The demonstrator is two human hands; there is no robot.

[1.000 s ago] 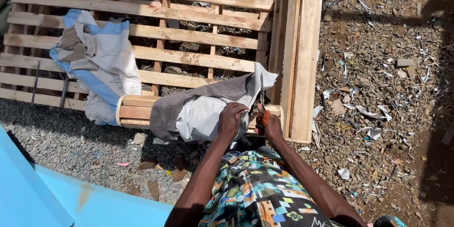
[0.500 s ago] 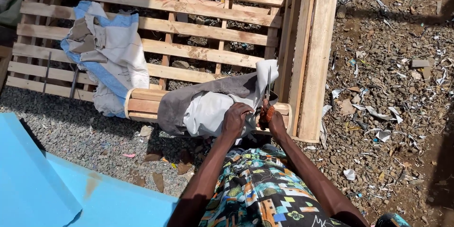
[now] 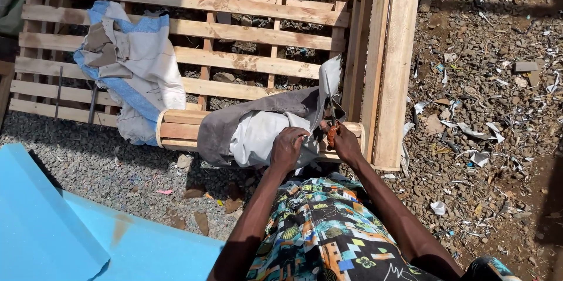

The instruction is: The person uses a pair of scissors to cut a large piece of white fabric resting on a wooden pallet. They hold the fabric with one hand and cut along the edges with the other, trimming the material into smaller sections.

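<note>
The person stands over a small wooden bench frame [image 3: 176,128] that lies on its side across the gravel, its long axis running left to right in front of them. Draped over its right half is a grey and white cloth [image 3: 258,131], rumpled and bunched, with the darker grey layer on the left and a paler, almost white fold bulging out beneath it. One corner of the cloth stands up toward the top right, pointing away from the person along the tall timber upright [image 3: 393,64].

The left hand [image 3: 287,147] is closed, knuckles up, pressing and pinching the pale fold of the cloth against the frame. The right hand [image 3: 345,143] is closed around a pair of orange-handled scissors [image 3: 332,128]; the blades point up and away from the person, running into the raised edge of the cloth. The two hands sit just beside each other at the frame's right end.

Behind the frame is a large slatted wooden pallet structure [image 3: 193,29], with a second blue and white cloth [image 3: 132,70] hung over its left part. A blue sheet [image 3: 53,228] lies on the ground at the lower left. To the right, the dirt is littered with scraps [image 3: 475,134].
</note>
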